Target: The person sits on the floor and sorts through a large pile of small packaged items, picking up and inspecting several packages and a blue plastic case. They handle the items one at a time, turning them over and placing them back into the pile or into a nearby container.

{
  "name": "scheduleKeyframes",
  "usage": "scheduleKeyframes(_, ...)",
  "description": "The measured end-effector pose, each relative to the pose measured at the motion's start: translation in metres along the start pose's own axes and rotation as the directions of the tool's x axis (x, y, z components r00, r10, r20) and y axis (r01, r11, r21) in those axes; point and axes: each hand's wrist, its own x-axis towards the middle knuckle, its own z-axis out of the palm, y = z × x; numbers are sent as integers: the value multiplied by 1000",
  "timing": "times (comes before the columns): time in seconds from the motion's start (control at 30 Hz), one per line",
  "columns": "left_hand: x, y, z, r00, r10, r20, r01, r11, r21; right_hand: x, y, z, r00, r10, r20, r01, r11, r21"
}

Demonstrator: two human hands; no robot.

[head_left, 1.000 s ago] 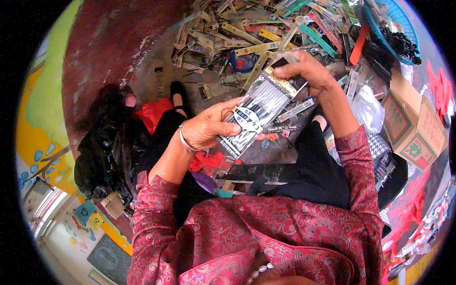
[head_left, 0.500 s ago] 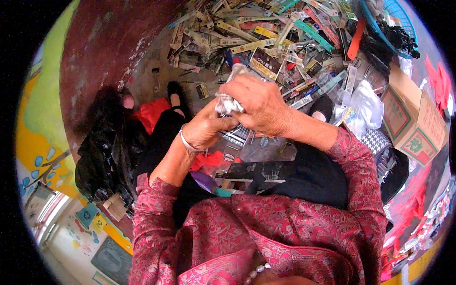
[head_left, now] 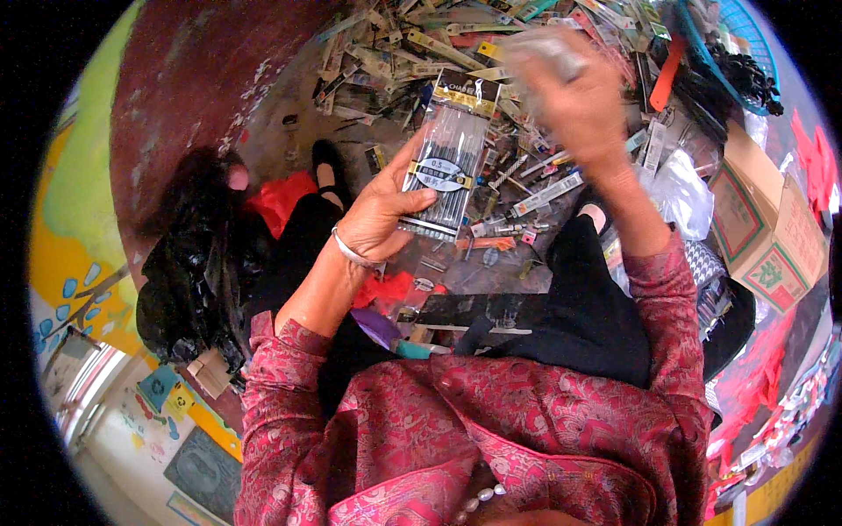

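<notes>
Sitting person in red patterned sleeves, legs in black at frame centre. Left hand (head_left: 381,215) mid-frame, fingers curled round the lower end of a clear pen pack (head_left: 447,158), thumb across its front, pack upright above the lap. Right hand (head_left: 574,101) raised upper centre-right, motion-blurred, closed on a crumpled clear wrapper (head_left: 539,44). Beyond, a pile of packs (head_left: 395,53) covers the floor at top. Cardboard box (head_left: 767,228) at right edge.

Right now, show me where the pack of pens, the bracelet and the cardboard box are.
pack of pens (head_left: 447,162): head view, on the label at the pack's middle.
bracelet (head_left: 351,252): head view, on the band across the left wrist.
cardboard box (head_left: 765,230): head view, on the printed side.
</notes>
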Motion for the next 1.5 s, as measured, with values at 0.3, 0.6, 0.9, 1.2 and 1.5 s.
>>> scheduleKeyframes(0.3,1,-4,-4,985,-46,164,133,810,-572,-53,-3,55,903,-228,364,289,949,-124)
scheduleKeyframes(0.6,4,-8,-38,908,-395,-138,304,850,-431,-79,-13,66,605,-411,682,425,891,159)
scheduleKeyframes(0.9,1,-2,-17,951,-307,-28,265,859,-438,-81,-16,54,618,-425,662,272,905,327)
scheduleKeyframes(1.2,-2,-19,-7,965,-214,-151,150,924,-353,-67,5,57,862,-129,491,138,990,18)
scheduleKeyframes(1.5,-1,-19,-1,984,-175,-33,168,975,-147,-3,89,27,914,365,180,-243,844,-478)
